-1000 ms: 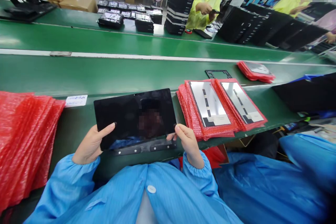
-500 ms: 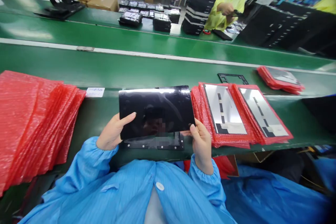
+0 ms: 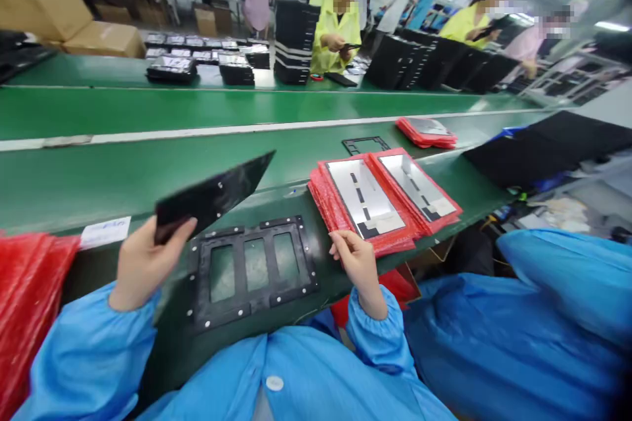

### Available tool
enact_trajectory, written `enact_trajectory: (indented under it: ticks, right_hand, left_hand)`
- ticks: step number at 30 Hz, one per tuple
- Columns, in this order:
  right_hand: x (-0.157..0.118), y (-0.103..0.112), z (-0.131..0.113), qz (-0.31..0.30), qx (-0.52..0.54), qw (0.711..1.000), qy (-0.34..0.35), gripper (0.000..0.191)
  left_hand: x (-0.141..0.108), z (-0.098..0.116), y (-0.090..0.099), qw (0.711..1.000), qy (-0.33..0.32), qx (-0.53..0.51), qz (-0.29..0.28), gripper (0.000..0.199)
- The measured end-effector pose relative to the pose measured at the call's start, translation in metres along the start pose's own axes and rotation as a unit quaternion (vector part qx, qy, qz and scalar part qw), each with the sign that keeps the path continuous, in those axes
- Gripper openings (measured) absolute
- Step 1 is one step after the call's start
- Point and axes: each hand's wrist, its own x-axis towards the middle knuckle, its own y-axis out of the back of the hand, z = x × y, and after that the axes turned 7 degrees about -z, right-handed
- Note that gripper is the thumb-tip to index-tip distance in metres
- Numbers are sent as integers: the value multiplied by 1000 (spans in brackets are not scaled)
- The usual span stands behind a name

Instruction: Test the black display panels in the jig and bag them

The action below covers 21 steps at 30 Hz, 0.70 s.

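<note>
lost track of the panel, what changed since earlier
The black glass panel has tipped up on edge, held only by the left hand; the right hand has let go and rests by the red bubble bags. The black jig lies uncovered. The bags stayed put.

tablet panel (image 3: 212, 194): glossy black glass | jig frame (image 3: 251, 308): matt black plastic, metal screws | bubble wrap (image 3: 326, 194): shiny red plastic (crinkled) | smock (image 3: 316, 375): smooth blue cloth
</note>
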Motion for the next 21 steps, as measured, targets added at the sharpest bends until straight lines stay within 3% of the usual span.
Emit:
enact_trajectory:
  ticks: [1,3,6,8,10,12,14,16,19,21]
  right_hand:
    - [-1,9,1,32,-31,999,6,24]
    - [-2,29,6,107,-121,987,16,25]
    - [-2,61,17,188,-294,937,12,28]
    - [-2,79,24,202,-397,895,-5,32]
    - [-2,93,30,197,-472,859,-33,36]
    - [0,102,33,188,-517,832,-73,41]
    - [5,106,33,176,-535,817,-121,44]
    - [12,108,32,171,-537,811,-160,44]
    - [24,111,30,178,-531,808,-185,47]
    - [32,115,31,175,-525,810,-195,50]
  left_hand:
    - [14,-2,-2,997,72,-25,28,35]
    - [46,-5,-5,975,173,-133,30,40]
    - [96,-10,-4,914,278,-288,-55,38]
    - [127,-17,-1,886,318,-312,-131,31]
    - [153,-27,1,884,321,-286,-183,23]
    - [173,-40,4,898,323,-225,-195,20]
    - [187,-51,8,917,321,-157,-178,25]
    - [195,-55,11,945,292,-95,-112,33]
    - [191,-39,10,982,191,6,0,30]
    - [171,-10,7,996,91,4,-16,21]
